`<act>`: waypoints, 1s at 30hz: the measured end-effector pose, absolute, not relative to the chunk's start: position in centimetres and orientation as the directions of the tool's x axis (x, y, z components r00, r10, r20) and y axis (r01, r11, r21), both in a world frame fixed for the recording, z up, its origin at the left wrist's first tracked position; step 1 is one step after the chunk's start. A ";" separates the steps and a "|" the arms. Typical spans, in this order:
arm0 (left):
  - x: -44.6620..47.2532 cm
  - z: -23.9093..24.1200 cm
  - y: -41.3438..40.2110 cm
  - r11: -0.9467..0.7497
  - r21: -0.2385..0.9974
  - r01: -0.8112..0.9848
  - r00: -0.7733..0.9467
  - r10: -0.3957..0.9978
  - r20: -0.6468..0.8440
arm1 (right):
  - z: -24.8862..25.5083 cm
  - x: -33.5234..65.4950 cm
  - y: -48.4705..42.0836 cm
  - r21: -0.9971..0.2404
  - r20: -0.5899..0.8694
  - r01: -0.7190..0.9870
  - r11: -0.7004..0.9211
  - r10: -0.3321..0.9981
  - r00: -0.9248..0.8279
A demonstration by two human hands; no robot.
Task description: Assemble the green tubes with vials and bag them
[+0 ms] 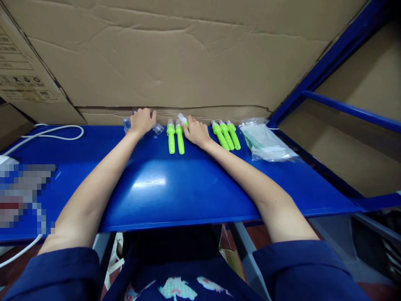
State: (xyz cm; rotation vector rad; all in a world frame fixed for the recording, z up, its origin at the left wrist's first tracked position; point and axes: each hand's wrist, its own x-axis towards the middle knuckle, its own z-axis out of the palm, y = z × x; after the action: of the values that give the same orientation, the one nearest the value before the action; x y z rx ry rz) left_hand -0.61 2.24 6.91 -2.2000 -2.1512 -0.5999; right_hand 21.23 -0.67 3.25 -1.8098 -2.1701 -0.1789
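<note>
Both arms reach to the far edge of a blue table (pixel 175 188). My left hand (pixel 143 120) is curled over small clear plastic caps; one clear cap (pixel 158 128) lies just right of it and another (pixel 126 123) just left. My right hand (pixel 196 130) grips a green pen-like tube (pixel 183 120) with a white tip, its fingers closed round it. Two more green tubes (pixel 175 138) lie side by side right beside that hand, on its left. A group of three green tubes (pixel 226 134) lies to its right.
A clear plastic bag (pixel 266 142) with pale green contents lies at the right end. Cardboard sheets (pixel 175 54) stand behind the table. A white cable (pixel 56 131) loops at the left. A blue metal frame (pixel 338 54) runs along the right side.
</note>
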 end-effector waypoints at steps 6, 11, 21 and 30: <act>-0.9 7.0 2.4 -0.077 0.304 0.949 -0.022 0.951 0.308 | 3.0 21.0 -0.9 -0.070 0.300 0.903 0.423 0.873 -0.386; -0.4 7.1 2.2 -0.115 0.300 0.947 0.020 0.953 0.301 | 2.6 21.1 -0.8 -0.042 0.302 0.863 0.503 0.830 -0.469; -0.3 6.7 2.7 -0.110 0.312 0.944 0.007 0.949 0.314 | 1.7 21.6 0.2 0.044 0.362 0.812 0.582 0.748 -0.556; -0.8 6.1 3.9 -0.153 0.423 0.893 -0.011 0.933 0.360 | 1.6 21.6 0.3 0.029 0.385 0.807 0.589 0.739 -0.553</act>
State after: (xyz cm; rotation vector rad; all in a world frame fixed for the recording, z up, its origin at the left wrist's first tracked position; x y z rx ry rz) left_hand -0.79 3.88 6.10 -2.2567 -2.0873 -0.9263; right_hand 21.65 0.28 1.58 -1.2557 -2.4889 -0.2891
